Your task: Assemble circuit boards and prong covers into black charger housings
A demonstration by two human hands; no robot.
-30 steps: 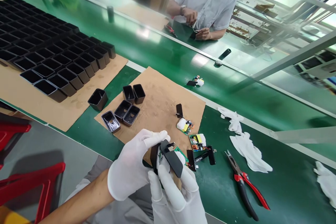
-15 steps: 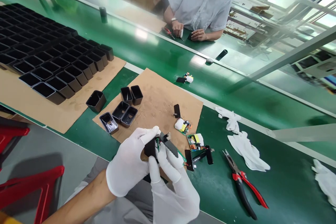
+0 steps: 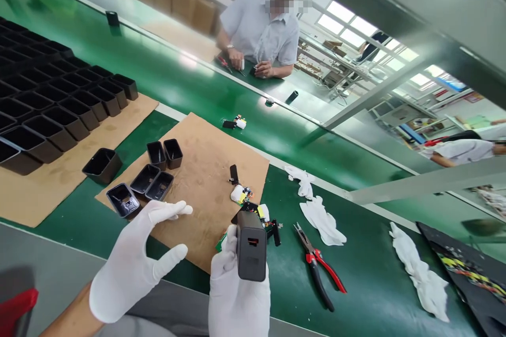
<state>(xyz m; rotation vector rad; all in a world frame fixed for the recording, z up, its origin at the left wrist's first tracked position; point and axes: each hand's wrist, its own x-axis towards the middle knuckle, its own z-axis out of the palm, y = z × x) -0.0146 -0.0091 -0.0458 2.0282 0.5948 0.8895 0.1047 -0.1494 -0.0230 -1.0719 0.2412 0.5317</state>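
Observation:
My right hand [image 3: 240, 289], in a white glove, grips a black plastic case [image 3: 252, 253] with a small slot in its end face. Part of a green circuit board [image 3: 220, 242] shows beside those fingers; whether it is held too is unclear. My left hand [image 3: 138, 255], gloved in white, holds nothing, its thumb and fingers spread apart. Close to its fingertips sits an open black case [image 3: 123, 200] with some parts inside. Behind the held case lie circuit boards with white and yellow parts [image 3: 240, 195] and black plates [image 3: 234, 174], partly covered by it.
Brown cardboard [image 3: 205, 168] covers part of the green bench. Rows of black cases [image 3: 59, 124] stand at left. Red-and-black pliers [image 3: 316, 263] and white gloves [image 3: 322, 221] lie at right. Across the bench a person [image 3: 261, 31] works with both hands. A metal beam [image 3: 427, 184] crosses at right.
My left hand has let go and moved left, its fingers opening. The black case is now in my right hand alone, turned so its slotted end faces me. The view has shifted right.

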